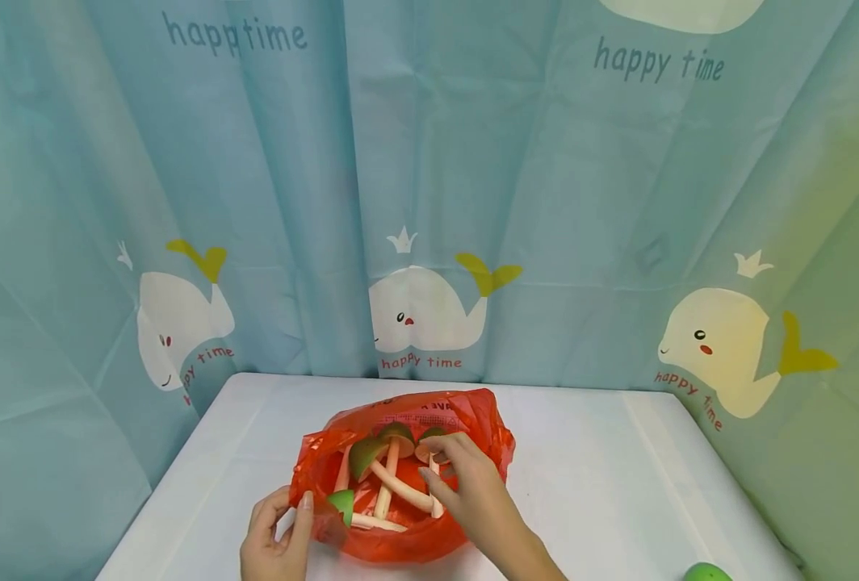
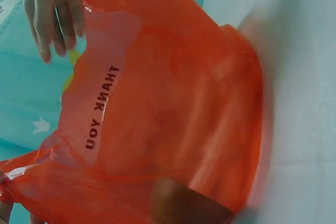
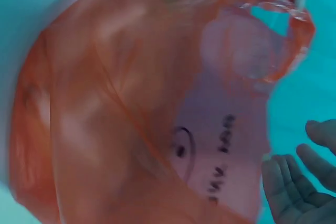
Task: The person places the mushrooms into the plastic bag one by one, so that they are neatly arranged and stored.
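Observation:
A red plastic bag point(image 1: 400, 549) stands with its mouth spread toward me. Inside lie several mushrooms with pale stems, among them one with a dark green cap point(image 1: 366, 457) and one with a bright green cap point(image 1: 342, 505). My left hand point(image 1: 280, 532) pinches the bag's left rim; its fingers show at the left edge of the left wrist view. Over the right side of the mouth hovers my right hand point(image 1: 469, 482), near a mushroom. In the right wrist view the right hand point(image 3: 302, 190) has spread, relaxed fingers and holds nothing.
The bag rests on a white table point(image 1: 589, 484). A green rounded object point(image 1: 707, 572) is cut off at the lower right edge. Behind the table hangs a blue curtain point(image 1: 575, 202) with whale prints.

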`<state>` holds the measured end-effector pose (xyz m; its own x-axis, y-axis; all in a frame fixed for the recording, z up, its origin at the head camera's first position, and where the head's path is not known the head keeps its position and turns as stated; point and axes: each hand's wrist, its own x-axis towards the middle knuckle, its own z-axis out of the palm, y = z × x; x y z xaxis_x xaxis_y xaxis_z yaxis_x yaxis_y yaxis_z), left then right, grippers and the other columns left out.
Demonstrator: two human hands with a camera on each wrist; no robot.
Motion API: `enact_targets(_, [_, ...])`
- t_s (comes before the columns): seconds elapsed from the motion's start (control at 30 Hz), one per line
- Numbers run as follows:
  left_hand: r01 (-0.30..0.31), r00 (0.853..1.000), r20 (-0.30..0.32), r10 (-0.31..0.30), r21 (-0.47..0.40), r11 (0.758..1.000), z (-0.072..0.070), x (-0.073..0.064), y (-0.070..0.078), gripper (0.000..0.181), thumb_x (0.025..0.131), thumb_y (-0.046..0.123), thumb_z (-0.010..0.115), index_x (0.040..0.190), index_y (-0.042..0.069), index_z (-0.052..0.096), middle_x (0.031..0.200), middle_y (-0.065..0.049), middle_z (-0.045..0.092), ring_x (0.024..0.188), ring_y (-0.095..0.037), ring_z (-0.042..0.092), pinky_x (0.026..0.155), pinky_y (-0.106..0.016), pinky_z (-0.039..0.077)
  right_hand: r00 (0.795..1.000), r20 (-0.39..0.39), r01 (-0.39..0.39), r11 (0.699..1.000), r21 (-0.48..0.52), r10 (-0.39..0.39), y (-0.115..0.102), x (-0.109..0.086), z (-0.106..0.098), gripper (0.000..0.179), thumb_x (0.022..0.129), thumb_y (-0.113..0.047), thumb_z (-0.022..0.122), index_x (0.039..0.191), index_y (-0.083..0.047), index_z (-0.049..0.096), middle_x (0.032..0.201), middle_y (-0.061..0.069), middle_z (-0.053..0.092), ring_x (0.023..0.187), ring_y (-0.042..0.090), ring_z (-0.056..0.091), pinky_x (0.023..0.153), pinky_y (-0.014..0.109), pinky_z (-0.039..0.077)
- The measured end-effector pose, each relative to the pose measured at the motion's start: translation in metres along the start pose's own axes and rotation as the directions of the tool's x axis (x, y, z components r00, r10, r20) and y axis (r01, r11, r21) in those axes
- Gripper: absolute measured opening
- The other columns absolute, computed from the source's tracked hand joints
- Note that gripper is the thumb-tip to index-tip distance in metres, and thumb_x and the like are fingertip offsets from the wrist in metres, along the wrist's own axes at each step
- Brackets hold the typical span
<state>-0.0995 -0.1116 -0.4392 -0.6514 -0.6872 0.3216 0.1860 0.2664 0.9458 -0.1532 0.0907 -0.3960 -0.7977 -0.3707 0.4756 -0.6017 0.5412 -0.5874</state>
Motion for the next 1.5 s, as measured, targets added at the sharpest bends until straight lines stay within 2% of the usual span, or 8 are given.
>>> enact_targets(0.13, [0.026,1.000,0.007,-0.026,-0.008,1.000,0.000,0.000,0.001,0.008,0.076,-0.001,0.063,0.082,-0.007,0.060,0.087,-0.001,0.051,0.079,-0.002,0.050,0.056,-0.010,0.045,0.995,0.094,-0.022,0.984,-0.178,0.040,0.008,0.015,0.022,0.025,0.075,-0.017,0.069,0.095,-0.009,0.057,0.084,-0.005,0.049,0.072,0.009,0.050,0.062,0.016,0.046])
enact_targets(0.3, [0.036,0.999,0.009,-0.036,0.001,0.999,-0.001,0.000,0.001,0.010,0.077,0.000,0.063,0.082,-0.007,0.059,0.088,-0.001,0.051,0.080,-0.001,0.050,0.056,-0.009,0.045,0.982,0.164,-0.026,0.928,-0.372,0.093,0.027,0.028,0.060,0.031,0.069,-0.021,0.074,0.090,-0.003,0.059,0.069,-0.001,0.048,0.062,0.011,0.047,0.047,0.017,0.043])
enact_targets(0.5, [0.029,1.000,0.004,-0.029,0.002,1.000,-0.001,0.000,0.000,0.010,0.076,-0.001,0.064,0.082,-0.008,0.059,0.087,-0.002,0.051,0.079,0.000,0.050,0.055,-0.010,0.045,0.965,0.146,-0.121,0.867,-0.483,0.216,0.041,0.030,0.092,0.046,0.077,-0.045,0.061,0.098,-0.005,0.059,0.062,0.006,0.050,0.054,0.020,0.054,0.036,0.030,0.042])
enact_targets(0.57, [0.030,1.000,0.005,-0.030,0.005,1.000,-0.001,0.000,0.000,0.011,0.076,-0.001,0.064,0.083,-0.008,0.059,0.088,-0.002,0.051,0.080,0.000,0.050,0.055,-0.010,0.045,0.959,0.174,-0.111,0.862,-0.495,0.223,0.043,0.030,0.098,0.042,0.076,-0.042,0.063,0.093,-0.004,0.060,0.061,0.005,0.051,0.053,0.019,0.054,0.036,0.030,0.041])
enact_targets(0.7, [0.036,0.999,0.016,-0.037,0.024,0.999,-0.001,-0.001,0.001,0.010,0.078,0.001,0.063,0.083,-0.006,0.059,0.089,-0.004,0.051,0.080,-0.001,0.049,0.056,-0.009,0.045,0.958,0.240,-0.015,0.866,-0.500,0.155,0.047,0.030,0.105,0.022,0.069,-0.027,0.073,0.071,-0.008,0.060,0.058,0.001,0.051,0.051,0.015,0.054,0.039,0.023,0.040])
enact_targets(0.83, [0.033,0.999,0.012,-0.033,0.026,0.999,-0.001,-0.001,0.003,0.009,0.078,0.001,0.063,0.082,-0.006,0.059,0.088,-0.005,0.052,0.080,-0.001,0.049,0.056,-0.009,0.044,0.968,0.240,0.063,0.851,-0.521,0.075,0.050,0.030,0.109,0.021,0.064,-0.021,0.076,0.058,-0.013,0.058,0.057,-0.001,0.050,0.049,0.013,0.053,0.039,0.019,0.038])
enact_targets(1.13, [0.017,1.000,0.008,-0.017,-0.003,1.000,-0.002,0.000,0.002,0.009,0.076,-0.001,0.063,0.082,-0.007,0.059,0.087,-0.003,0.051,0.079,-0.001,0.050,0.056,-0.009,0.045,0.976,0.216,0.096,0.912,-0.399,-0.008,0.045,0.031,0.106,0.015,0.069,-0.009,0.070,0.066,-0.015,0.057,0.063,-0.007,0.050,0.057,0.006,0.050,0.045,0.018,0.038])
enact_targets(1.5, [0.039,0.999,-0.005,-0.039,-0.017,0.999,-0.003,0.000,0.000,0.010,0.076,-0.001,0.065,0.082,-0.007,0.060,0.086,0.001,0.051,0.078,-0.001,0.050,0.055,-0.010,0.046,0.963,0.268,0.124,0.924,-0.363,-0.024,0.046,0.033,0.118,0.013,0.070,-0.011,0.072,0.069,-0.017,0.060,0.064,-0.009,0.049,0.060,0.003,0.050,0.048,0.014,0.038])
